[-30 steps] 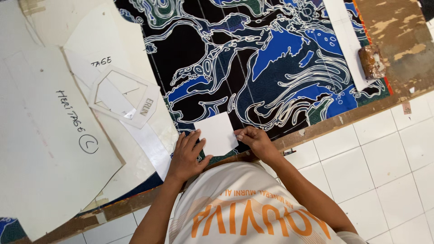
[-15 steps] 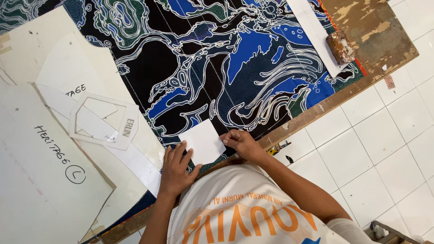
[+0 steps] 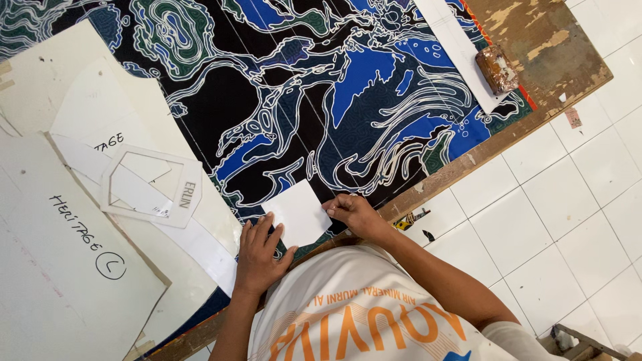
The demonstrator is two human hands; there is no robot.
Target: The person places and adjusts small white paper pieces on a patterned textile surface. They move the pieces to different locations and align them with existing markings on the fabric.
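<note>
A small white paper card lies on black, blue and green patterned fabric at the near edge of the table. My left hand rests flat with fingers apart, its fingertips on the card's lower left edge. My right hand has its fingers curled and pinches the card's right edge. Whether it also holds a small tool is hidden.
Large white paper patterns with handwriting overlap at the left, with a cut-out frame template on top. A long white strip and a brown wrapped block sit far right on the worn wooden table. White floor tiles lie below.
The view has shifted, so the table now sits lower and further left. Both hands stay on the white card at the fabric's near edge.
</note>
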